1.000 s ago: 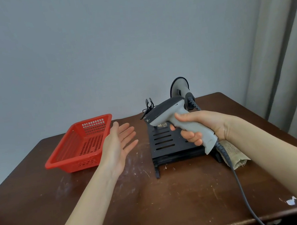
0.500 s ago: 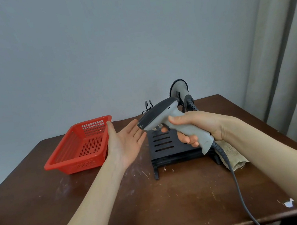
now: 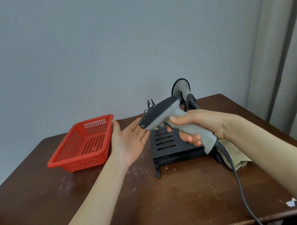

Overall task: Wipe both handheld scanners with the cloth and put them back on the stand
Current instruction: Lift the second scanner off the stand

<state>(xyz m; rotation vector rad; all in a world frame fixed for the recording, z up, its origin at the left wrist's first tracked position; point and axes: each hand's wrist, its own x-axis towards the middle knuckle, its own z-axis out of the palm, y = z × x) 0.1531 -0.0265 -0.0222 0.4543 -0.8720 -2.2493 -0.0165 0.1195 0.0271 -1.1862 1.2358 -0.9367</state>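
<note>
A person's right hand (image 3: 207,124) grips one grey handheld scanner (image 3: 162,112) by its handle, fingers curled round the grip and thumb laid over the top. It is held in the air above the single black slatted stand (image 3: 176,151), with its dark nose pointing left. The left hand (image 3: 128,140) is spread flat, palm up, its fingertips right at the scanner's nose; whether they touch it cannot be told. One grey cable (image 3: 239,181) trails from the handle's base down over the near edge of the dark wooden table (image 3: 154,204).

A second scanner (image 3: 181,88) stands upright at the back of the stand, partly hidden behind the first. The one beige cloth (image 3: 233,150) lies on the table just right of the stand, partly covered by the right forearm. One red plastic basket (image 3: 90,126) sits to the left, just beside the left hand. A pale curtain (image 3: 285,50) hangs at right.
</note>
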